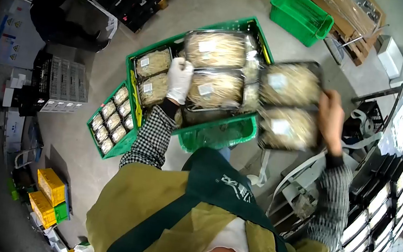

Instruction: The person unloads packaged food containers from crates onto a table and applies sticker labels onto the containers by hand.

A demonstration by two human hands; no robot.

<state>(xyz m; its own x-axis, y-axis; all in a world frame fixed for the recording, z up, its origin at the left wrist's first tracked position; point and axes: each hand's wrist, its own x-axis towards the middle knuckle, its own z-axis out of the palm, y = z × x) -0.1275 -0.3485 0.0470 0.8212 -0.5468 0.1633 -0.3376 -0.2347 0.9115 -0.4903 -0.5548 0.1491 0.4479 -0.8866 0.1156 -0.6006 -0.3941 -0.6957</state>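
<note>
Right hand (331, 117) holds two packs (289, 84) at the crate's (157, 47) three o'clock. Left hand (179, 80) touches middle packs (218, 89); can't tell its grip. Nine o'clock packs (153, 63) seem done; two aren't.

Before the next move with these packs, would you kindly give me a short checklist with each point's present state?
1. Right hand holding the right pair of packs: ok, at its right edge.
2. Left hand gripping the middle pair of packs: cannot tell; it is at the left edge, its fingers partly hidden.
3. Both hands gloved: not ok; the left wears a white glove, the right is bare.
4. Right pair over the large green crate: not ok, mostly beyond its right side.
5. Labels facing up on both pairs: ok.
6. Label print readable: cannot tell, too small.
</note>
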